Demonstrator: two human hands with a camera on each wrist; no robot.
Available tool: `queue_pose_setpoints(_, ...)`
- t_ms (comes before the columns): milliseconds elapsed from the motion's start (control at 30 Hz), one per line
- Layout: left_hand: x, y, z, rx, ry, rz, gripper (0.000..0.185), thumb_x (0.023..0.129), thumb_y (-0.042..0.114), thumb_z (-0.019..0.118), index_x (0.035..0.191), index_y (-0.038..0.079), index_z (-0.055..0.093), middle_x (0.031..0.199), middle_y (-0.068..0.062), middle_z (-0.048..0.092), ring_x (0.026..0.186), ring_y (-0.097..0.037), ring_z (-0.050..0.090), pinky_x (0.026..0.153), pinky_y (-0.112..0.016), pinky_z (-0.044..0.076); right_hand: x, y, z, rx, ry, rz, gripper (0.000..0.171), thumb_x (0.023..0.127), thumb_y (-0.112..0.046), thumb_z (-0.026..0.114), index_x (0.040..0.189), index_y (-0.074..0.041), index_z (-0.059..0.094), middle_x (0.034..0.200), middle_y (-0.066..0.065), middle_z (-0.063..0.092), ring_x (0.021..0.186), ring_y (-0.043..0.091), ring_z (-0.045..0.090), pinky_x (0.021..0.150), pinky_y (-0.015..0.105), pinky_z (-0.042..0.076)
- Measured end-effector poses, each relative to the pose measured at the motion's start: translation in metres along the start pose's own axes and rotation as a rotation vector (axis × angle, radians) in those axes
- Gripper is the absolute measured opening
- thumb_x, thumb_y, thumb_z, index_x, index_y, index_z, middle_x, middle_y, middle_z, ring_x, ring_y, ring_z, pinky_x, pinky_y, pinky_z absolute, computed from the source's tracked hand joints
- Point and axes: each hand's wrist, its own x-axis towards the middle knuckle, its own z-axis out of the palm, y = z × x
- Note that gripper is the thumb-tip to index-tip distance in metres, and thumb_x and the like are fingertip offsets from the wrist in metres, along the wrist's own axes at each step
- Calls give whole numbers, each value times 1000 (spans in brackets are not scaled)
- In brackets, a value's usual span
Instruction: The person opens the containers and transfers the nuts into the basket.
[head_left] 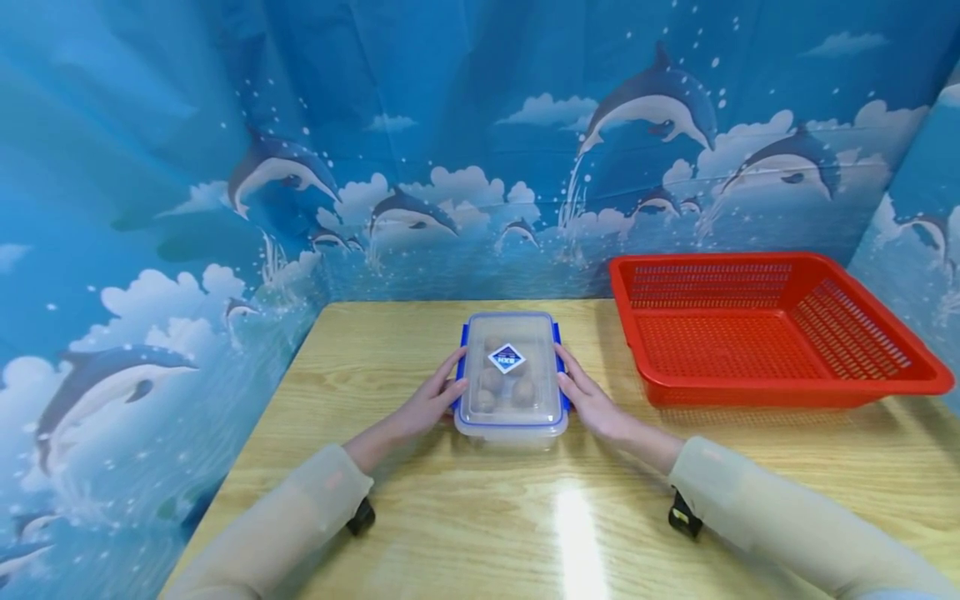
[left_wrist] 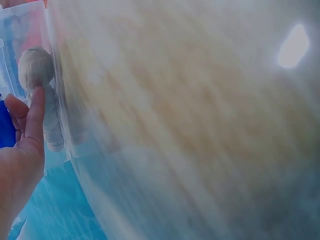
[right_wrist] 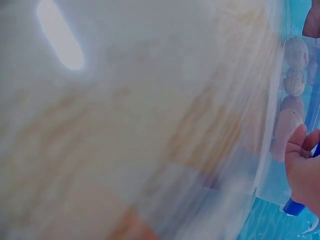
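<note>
I am holding a clear plastic box [head_left: 511,382] between my two hands on the tabletop [head_left: 465,517], my left hand [head_left: 433,402] against its left side and my right hand [head_left: 587,398] against its right side. My left grip is resting on the blue clip [head_left: 461,367] on that side, fingers lying fairly straight along it with the thumb near the lid's edge; my right grip is curling its fingers onto the matching blue clip [right_wrist: 295,206], pinching it as the right wrist view shows. The box is sitting directly between my grips, lid [head_left: 512,367] on, with several round brownish nuts [head_left: 504,385] showing through the clear plastic and a small diamond sticker [head_left: 507,358] on top. As far as I can judge, the lid is seated and both side clips look folded down against the box, so the opening is only beginning: both clips are waiting to be worked and the lid is waiting to be lifted. Off beyond my right grip, apart from the box, a red mesh basket [head_left: 862,367] is standing with nothing showing inside it. Behind everything a blue dolphin-printed curtain [head_left: 300,125] is hanging around the tabletop's far and side edges. Nothing is lying between my grips and the box, and the stretch of tabletop toward the basket is showing only glare. Both wrist views are blurring heavily, so the finer set of my fingers is hard to read.
</note>
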Motion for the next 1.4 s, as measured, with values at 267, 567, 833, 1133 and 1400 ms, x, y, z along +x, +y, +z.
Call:
queue_pose_setpoints(267,-1,2,0,3,8,-35,60,107,27,37,158,25,5,137,-30,48,95,-35,66,71,-43,57,0,1,-2,7,-24,-4,53,107,-10,26,153,2,3,157,30,0,131,51,31,107,55,27)
queue_pose_setpoints(567,-1,3,0,57,34,-54,60,106,27,39,158,26,8,135,-27,51,87,-26,66,60,-39,55,-2,2,-4,-27,-9,-21,52,106,-6,27,153,4,6,155,31,3,136,50,22,110,55,21)
queue_pose_setpoints(833,-1,4,-1,56,38,-82,59,106,28,39,158,29,10,129,-25,55,80,-23,65,59,-41,56,-3,1,-7,27,-51,38,53,107,-10,25,153,1,2,152,37,8,117,54,46,86,48,52)
queue_pose_setpoints(1133,-1,2,2,37,76,-94,59,105,26,42,157,32,14,124,-23,59,77,-24,65,55,-39,56,0,1,-12,-44,-46,31,52,106,-7,31,150,6,7,120,41,40,88,32,60,69,33,53)
queue_pose_setpoints(1400,-1,4,3,28,86,-109,57,106,28,42,156,35,15,126,-23,58,77,-26,66,54,-39,56,2,1,-12,14,-52,17,52,105,-4,30,149,9,5,143,44,19,115,53,48,94,53,46)
